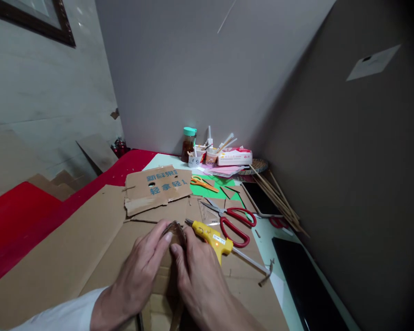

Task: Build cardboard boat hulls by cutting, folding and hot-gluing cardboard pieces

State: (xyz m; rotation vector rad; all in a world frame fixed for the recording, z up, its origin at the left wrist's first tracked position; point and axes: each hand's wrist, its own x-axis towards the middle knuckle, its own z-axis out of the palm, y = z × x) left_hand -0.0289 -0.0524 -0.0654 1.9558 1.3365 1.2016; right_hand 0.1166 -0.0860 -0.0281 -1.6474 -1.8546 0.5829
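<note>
My left hand (pixel 140 262) grips the left side of a bent cardboard piece (pixel 176 236), its thumb on the near face. On the other side, my right hand (pixel 200 269) has its thumb and fingers closed on the same piece. The upper edge of the cardboard shows between my fingertips; its lower part runs down between my wrists and is partly hidden. Just right of my right hand lies a yellow hot glue gun (pixel 212 236) with a glue stick (pixel 250 259) sticking out of its back. Red-handled scissors (pixel 232 220) rest beyond it.
A large cardboard sheet (pixel 100 248) covers much of the table. Behind lie a printed cardboard piece (pixel 158 188) and orange scissors (pixel 204 183). Cups (pixel 212 156), a teal-lidded bottle (pixel 188 145) and a tissue pack (pixel 235 157) stand at the back. Wooden sticks (pixel 276 197) and a black tablet (pixel 303 280) lie right.
</note>
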